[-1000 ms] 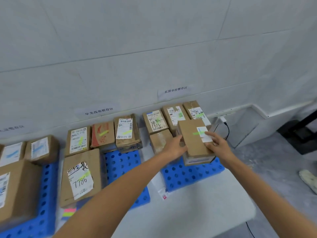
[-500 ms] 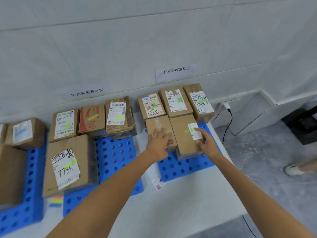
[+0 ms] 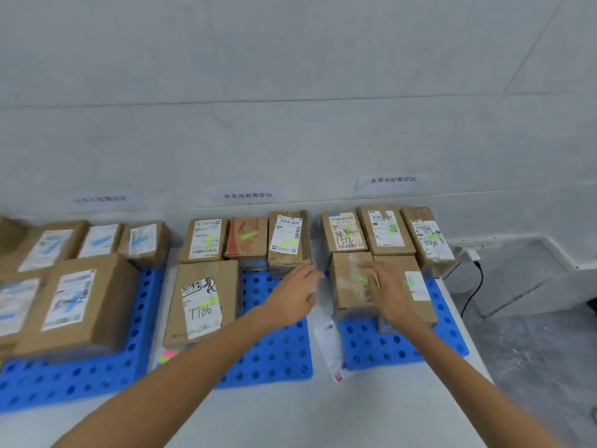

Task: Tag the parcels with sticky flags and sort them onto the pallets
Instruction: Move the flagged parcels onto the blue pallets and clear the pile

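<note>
Brown cardboard parcels with white labels and green flags lie on three blue perforated pallets. On the right pallet (image 3: 403,347) the parcel just set down (image 3: 416,286) lies flat beside a smaller taped parcel (image 3: 350,286). My right hand (image 3: 386,291) hovers with relaxed fingers over these two, holding nothing. My left hand (image 3: 292,297) is open above the middle pallet (image 3: 274,357), empty, next to the gap between the pallets. A stack of sticky flags (image 3: 168,355) lies by the large parcel marked 7786 (image 3: 202,302).
A left pallet (image 3: 64,379) carries parcels with blue flags. A white plastic sleeve (image 3: 329,347) lies between the middle and right pallets. Paper signs hang on the wall above each pallet. A black cable and plug (image 3: 471,270) run down at the table's right edge.
Both hands have let go of the parcel on the right pallet and drawn left. My view has swung left, bringing the left pallet into sight.
</note>
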`<act>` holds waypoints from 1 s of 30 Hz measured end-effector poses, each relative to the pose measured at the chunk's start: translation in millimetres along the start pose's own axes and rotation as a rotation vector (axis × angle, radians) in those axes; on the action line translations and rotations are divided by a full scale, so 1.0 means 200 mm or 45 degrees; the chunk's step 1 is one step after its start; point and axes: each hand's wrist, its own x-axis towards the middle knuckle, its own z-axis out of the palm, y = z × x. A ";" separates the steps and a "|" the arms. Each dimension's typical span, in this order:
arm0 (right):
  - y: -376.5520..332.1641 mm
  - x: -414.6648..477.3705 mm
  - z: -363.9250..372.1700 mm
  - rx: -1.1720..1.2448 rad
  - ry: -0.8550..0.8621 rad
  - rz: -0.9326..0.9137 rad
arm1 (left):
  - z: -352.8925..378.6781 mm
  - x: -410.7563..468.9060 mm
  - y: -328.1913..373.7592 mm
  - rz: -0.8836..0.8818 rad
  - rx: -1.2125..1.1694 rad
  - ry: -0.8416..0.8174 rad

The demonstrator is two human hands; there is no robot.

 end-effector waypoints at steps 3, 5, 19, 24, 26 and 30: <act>-0.30 0.09 0.12 0.076 -0.132 -0.155 | -0.25 -0.24 -0.19 -0.208 -0.065 0.115; -0.49 0.13 0.23 0.102 -0.219 -0.231 | -0.42 -0.45 -0.34 -0.361 -0.128 0.203; -1.41 0.00 0.90 0.363 -0.674 -0.564 | -0.86 -2.09 -0.66 -1.118 -0.219 0.912; -1.64 -0.16 1.10 0.408 -0.789 -0.696 | -0.85 -2.38 -0.71 -1.234 -0.240 1.058; -1.72 -0.21 1.20 0.404 -0.856 -0.703 | -0.84 -2.48 -0.76 -1.271 -0.242 1.096; -1.87 -0.26 1.35 0.386 -0.909 -0.620 | -0.86 -2.66 -0.92 -1.315 -0.280 1.087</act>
